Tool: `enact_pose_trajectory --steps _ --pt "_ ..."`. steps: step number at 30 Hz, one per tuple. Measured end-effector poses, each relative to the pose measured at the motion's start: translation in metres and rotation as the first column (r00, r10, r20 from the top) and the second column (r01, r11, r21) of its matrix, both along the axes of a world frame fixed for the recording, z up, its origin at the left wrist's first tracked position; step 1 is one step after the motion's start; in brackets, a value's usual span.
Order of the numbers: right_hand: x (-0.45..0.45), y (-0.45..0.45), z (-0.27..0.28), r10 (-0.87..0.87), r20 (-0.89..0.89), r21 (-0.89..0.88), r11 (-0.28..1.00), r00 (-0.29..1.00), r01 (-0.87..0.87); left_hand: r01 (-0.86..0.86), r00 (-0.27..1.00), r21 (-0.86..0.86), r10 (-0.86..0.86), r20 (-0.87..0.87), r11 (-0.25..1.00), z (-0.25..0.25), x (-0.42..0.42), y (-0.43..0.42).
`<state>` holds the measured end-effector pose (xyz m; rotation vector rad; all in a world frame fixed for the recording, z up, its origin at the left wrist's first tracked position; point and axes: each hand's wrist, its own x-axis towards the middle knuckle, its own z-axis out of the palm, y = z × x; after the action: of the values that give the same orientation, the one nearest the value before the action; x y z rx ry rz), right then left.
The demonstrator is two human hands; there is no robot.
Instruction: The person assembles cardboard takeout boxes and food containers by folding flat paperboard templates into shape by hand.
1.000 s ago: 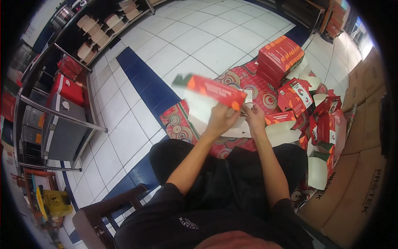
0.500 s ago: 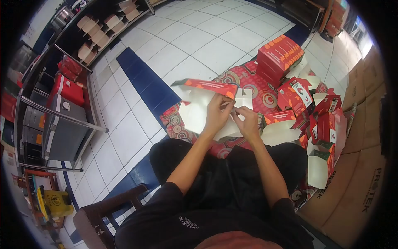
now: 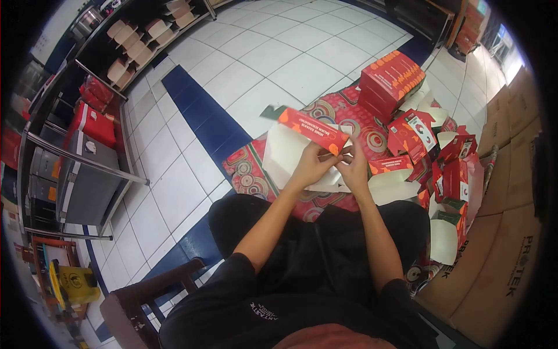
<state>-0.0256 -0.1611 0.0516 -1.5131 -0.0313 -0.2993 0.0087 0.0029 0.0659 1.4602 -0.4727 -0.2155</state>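
A partly folded food carton (image 3: pixel 283 152), white inside with a red printed flap turned up, lies in front of me over the patterned cloth. My left hand (image 3: pixel 314 167) pinches the carton near the lower end of its red flap. Close beside it, my right hand (image 3: pixel 355 168) has its fingers closed on the carton's right corner. The fingertips of both hands nearly meet there, and the exact fold between them is hidden. To the right of my right hand lies another carton (image 3: pixel 394 186) with its white inside showing.
A row of stacked red cartons (image 3: pixel 390 87) stands on the patterned cloth (image 3: pixel 247 168) at the back. Several loose cartons (image 3: pixel 414 135) are heaped at the right, beside brown cardboard boxes (image 3: pixel 494 256). A metal rack (image 3: pixel 87 160) holding a grey case (image 3: pixel 87 180) stands at the left.
The carton's red flap has swung and tilted so its printing faces me more, with a dark green tab at its far end. Both hands have shifted slightly right with the carton.
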Motion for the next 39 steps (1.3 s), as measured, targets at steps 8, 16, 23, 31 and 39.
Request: enact_pose_trajectory --steps 8,16,23,31,39 --pt "0.005 -0.007 -0.008 0.157 -0.142 -0.353 0.914 0.977 -0.199 -0.329 0.943 -0.359 0.323 -0.077 0.874 0.016 0.008 0.004" --pt "0.004 0.0 -0.002 0.037 0.124 -0.117 0.993 0.992 -0.022 -0.418 0.794 0.431 0.092 0.6 0.799 -0.013 0.004 0.013" --pt "0.009 -0.007 0.002 -0.109 0.385 -0.416 0.866 0.916 0.278 -0.116 0.946 0.331 0.002 0.324 0.937 -0.003 -0.003 0.01" --pt "-0.003 0.009 0.019 0.07 0.286 -0.512 0.854 0.956 0.091 -0.38 0.919 -0.113 0.361 -0.156 0.918 -0.014 0.008 0.01" --pt "0.007 0.011 -0.011 -0.124 -0.033 0.22 0.967 0.992 0.128 -0.614 0.746 0.135 0.515 0.422 0.778 0.001 -0.001 -0.009"
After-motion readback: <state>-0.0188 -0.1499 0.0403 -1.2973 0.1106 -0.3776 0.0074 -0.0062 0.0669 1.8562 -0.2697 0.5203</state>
